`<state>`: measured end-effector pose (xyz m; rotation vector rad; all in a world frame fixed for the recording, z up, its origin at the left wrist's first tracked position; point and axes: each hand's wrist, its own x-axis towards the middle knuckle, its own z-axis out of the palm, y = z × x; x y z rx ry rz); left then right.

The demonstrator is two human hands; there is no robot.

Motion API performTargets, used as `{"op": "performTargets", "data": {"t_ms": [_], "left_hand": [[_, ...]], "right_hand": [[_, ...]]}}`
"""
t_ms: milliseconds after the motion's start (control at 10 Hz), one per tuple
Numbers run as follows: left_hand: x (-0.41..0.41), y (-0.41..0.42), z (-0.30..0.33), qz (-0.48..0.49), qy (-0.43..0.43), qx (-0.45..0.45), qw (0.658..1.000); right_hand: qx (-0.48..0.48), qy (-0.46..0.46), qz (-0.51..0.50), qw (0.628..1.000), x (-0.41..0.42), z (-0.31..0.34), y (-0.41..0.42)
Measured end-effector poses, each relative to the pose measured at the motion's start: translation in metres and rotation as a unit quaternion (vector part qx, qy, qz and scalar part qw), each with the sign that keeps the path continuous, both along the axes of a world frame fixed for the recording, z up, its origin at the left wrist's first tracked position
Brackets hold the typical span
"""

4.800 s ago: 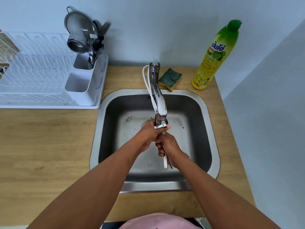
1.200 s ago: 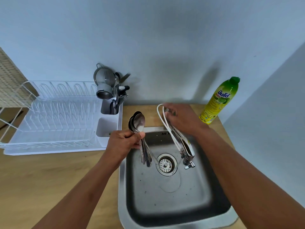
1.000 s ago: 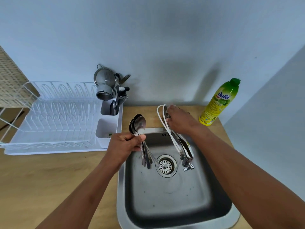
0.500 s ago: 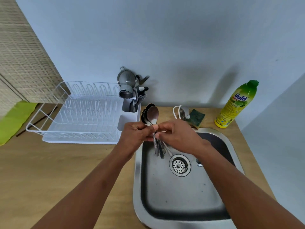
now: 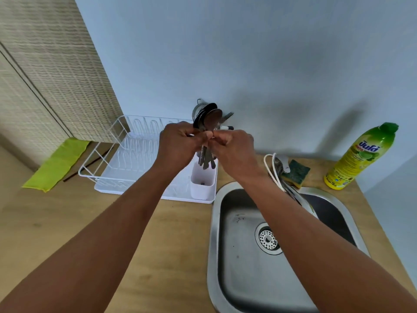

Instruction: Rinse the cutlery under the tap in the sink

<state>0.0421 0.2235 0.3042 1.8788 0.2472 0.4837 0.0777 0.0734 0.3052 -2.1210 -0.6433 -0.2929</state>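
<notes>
Worktop (image 5: 158, 233): wooden, running from the left edge to the wall at right; its near part is covered by both forearms.
Sink (image 5: 239, 279): steel basin at lower right, cut off by the bottom edge; the right forearm crosses it and hides part of the far rim.
Drying rack (image 5: 126, 163): white wire rack on a white tray, left of the sink; its right end sits behind the hands.
Tap (image 5: 283, 168): at the sink's back edge with a white hose looped beside it; the spout is mostly hidden by the right forearm.
Soap bottle (image 5: 361, 157): green and yellow, upright at far right.
Cloth (image 5: 57, 163): green, flat on the worktop left of the rack.
Cutlery holder (image 5: 202, 179): white tub at the rack's right end.
Sponge (image 5: 295, 172): behind the tap.
Spoons (image 5: 211, 123): a bunch held upright above the holder, bowls up, handles hanging toward it; their number is hard to tell.
Left hand (image 5: 178, 145): curled round the bunch.
Right hand (image 5: 234, 150): fingertips pinch the same bunch.
</notes>
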Motion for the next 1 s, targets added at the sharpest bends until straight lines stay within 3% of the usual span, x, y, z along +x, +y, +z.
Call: {"op": "performTargets", "data": {"t_ms": [300, 700, 800, 1000], "left_hand": [[0.005, 0.010, -0.067, 0.023, 0.083, 0.021, 0.996], [0.001, 0.007, -0.106, 0.029, 0.171, 0.222, 0.960], [-0.001, 0.015, -0.103, 0.027, 0.207, 0.228, 0.951], [-0.014, 0.024, -0.091, 0.011, 0.183, 0.102, 0.978]], "right_hand": [[-0.052, 0.085, 0.005, 0.995, 0.014, -0.076, 0.016], [-0.224, 0.077, -0.006, 0.972, 0.003, -0.109, 0.019], [-0.236, 0.041, -0.017, 0.971, -0.002, -0.105, 0.019], [-0.190, 0.041, -0.044, 0.980, -0.022, -0.100, 0.006]]}}
